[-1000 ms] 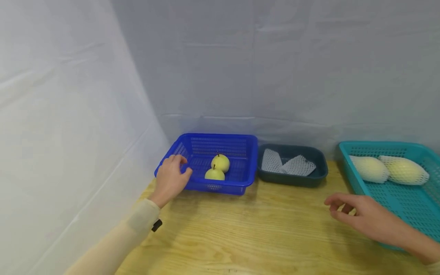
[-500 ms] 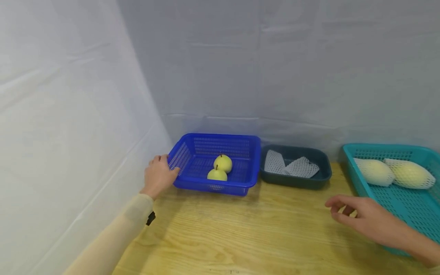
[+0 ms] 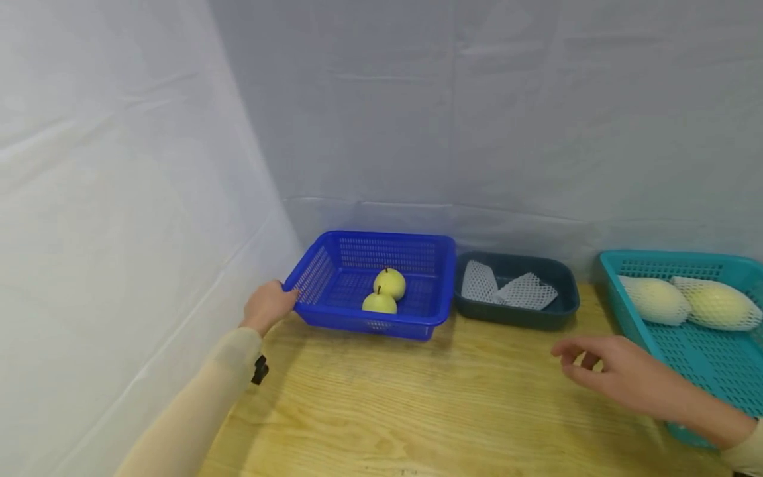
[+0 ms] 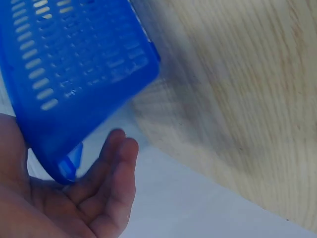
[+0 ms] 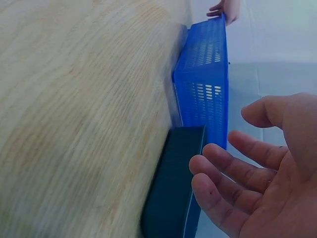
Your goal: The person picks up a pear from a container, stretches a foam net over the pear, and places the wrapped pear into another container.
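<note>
My left hand (image 3: 268, 307) is at the left side of a blue plastic basket (image 3: 372, 319), its thumb over the rim. Up close in the left wrist view, the basket's corner (image 4: 59, 144) sits in the palm, with fingers (image 4: 126, 153) curving up under the rim. Two yellow-green pears (image 3: 390, 283) with dark stems lie inside, one in front of the other. Over the table at the right, my right hand (image 3: 622, 371) hovers with loosely bent fingers and nothing in them.
A dark green tray (image 3: 517, 317) beside the basket holds white foam nets (image 3: 527, 291). At the right stands a teal basket (image 3: 626, 311) with two net-wrapped pears (image 3: 715, 305). White sheeting (image 3: 369, 132) closes off the back and left of the wooden table (image 3: 417, 397).
My left hand has moved from above the blue basket's left part outward to its left rim and taken hold there. My right hand stays nearly in place; the view shifts slightly.
</note>
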Tool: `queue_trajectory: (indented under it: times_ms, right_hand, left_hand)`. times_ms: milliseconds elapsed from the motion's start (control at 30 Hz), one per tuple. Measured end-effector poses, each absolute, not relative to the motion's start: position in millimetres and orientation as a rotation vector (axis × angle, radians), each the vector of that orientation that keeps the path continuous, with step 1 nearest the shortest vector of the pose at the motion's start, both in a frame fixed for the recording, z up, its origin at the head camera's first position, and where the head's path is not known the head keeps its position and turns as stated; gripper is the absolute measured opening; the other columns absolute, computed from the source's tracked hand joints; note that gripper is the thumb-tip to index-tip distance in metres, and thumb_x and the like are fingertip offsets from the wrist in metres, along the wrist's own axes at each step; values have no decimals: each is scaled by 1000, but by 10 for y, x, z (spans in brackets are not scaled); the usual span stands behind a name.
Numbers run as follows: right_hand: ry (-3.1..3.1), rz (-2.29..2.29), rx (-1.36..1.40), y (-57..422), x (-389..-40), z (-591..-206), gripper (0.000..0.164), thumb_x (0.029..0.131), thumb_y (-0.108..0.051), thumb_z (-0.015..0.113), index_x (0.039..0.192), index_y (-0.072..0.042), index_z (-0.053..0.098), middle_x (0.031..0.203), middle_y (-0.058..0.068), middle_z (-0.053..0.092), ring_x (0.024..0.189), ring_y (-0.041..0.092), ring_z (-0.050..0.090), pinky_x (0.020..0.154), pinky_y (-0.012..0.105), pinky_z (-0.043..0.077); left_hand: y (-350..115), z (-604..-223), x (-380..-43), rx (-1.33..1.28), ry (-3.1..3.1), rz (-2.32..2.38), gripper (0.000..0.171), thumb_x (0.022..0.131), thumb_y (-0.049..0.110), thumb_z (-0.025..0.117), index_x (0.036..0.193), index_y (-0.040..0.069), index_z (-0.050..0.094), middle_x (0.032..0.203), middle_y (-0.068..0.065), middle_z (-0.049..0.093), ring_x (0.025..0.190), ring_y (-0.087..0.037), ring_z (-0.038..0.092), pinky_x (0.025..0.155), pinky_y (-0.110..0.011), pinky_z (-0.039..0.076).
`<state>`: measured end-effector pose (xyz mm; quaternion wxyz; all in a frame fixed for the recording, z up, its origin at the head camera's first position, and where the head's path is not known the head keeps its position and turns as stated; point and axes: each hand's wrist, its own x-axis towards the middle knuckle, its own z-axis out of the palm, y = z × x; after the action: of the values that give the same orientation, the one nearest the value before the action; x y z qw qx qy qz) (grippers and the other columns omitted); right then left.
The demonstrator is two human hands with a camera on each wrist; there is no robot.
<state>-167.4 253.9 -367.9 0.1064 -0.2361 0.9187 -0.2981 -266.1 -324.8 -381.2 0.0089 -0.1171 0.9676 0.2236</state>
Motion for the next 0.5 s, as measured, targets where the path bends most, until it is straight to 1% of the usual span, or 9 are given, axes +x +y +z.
queue_trajectory:
  times_ms: [100,167,267,367,433,500]
  right_hand:
    - [2688,-869,-724,2467,-1721,-3651,32,101,-36,59,126,-16,66,109,-4,68,85,1,60,62,26,51]
    - [2689,-853,-746,2402,-1759,-3622,32,101,-37,59,126,-17,66,112,-4,68,86,1,60,62,25,51]
    - [2696,-858,-814,2281,-1839,-3562,28,102,-33,60,124,-17,66,113,-4,69,87,2,61,64,25,52]
    - [2698,-869,-925,2132,-1955,-3483,24,101,-26,61,122,-14,67,108,-5,70,86,2,63,67,25,54]
    - [2694,-863,-954,2014,-2038,-3420,23,100,-24,62,121,-15,67,103,-7,70,86,3,63,69,25,53]
    - [2696,-837,-973,1899,-2121,-3363,23,100,-24,63,121,-15,67,100,-9,70,85,5,64,69,26,53]
  left_hand:
    - [-3282,-3832,-2670,-369,2993,704,41,102,36,44,97,1,64,85,-12,69,69,-23,59,54,-30,43]
    - [-3292,-3844,-2678,-354,2979,718,41,102,35,41,94,3,64,82,-11,71,66,-22,60,53,-29,42]
    - [-3301,-3858,-2696,-350,2976,739,38,101,33,39,95,3,62,80,-9,71,67,-24,61,52,-29,42]
    - [-3304,-3871,-2708,-365,2970,741,38,101,31,38,95,2,62,82,-12,72,70,-27,63,51,-29,40]
    - [-3300,-3876,-2712,-377,2959,750,37,101,29,38,95,2,62,85,-14,73,71,-29,64,50,-28,40]
    - [-3290,-3885,-2719,-376,2951,746,37,102,28,38,92,3,62,87,-16,73,70,-28,64,48,-27,39]
